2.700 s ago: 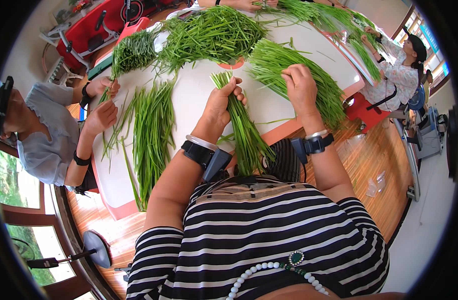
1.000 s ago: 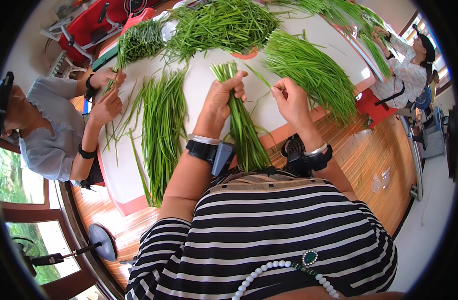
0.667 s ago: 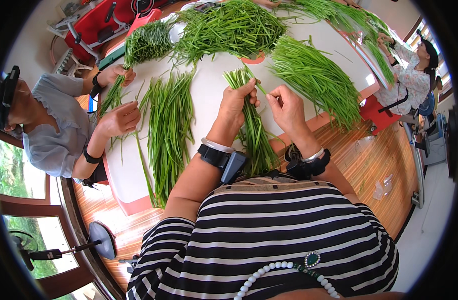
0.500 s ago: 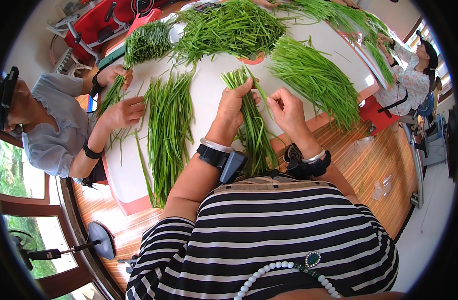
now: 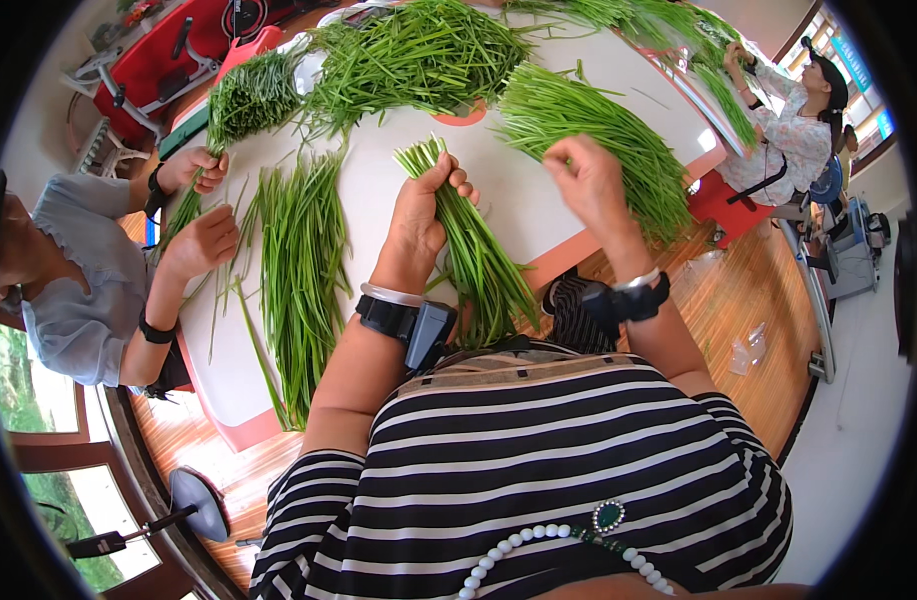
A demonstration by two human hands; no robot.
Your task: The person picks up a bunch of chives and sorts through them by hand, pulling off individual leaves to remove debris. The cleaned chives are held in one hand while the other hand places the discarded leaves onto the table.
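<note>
A bunch of long green garlic chives (image 5: 482,262) is wrapped in my left hand (image 5: 419,215). Its pale cut ends poke out above my thumb, and the leaves hang down toward my waist. My right hand (image 5: 589,185) is raised to the right of the bunch, fingers curled in to the thumb and slightly blurred. Whether anything is between those fingertips cannot be seen. Just beyond it, a pile of chives (image 5: 619,150) lies at the table's right edge. Another chive pile (image 5: 301,280) lies left of my left forearm.
On the white table (image 5: 389,135) a large chive heap (image 5: 419,60) lies at the far side, beside a stacked bundle (image 5: 251,100). At left, a co-worker's hands (image 5: 204,240) handle chives close to my left pile. Another person (image 5: 794,130) works at far right.
My right hand has come off the bunch and moved up and right, toward the right-hand pile. The leaf it pinched beside the bunch no longer shows. My left hand keeps its hold.
</note>
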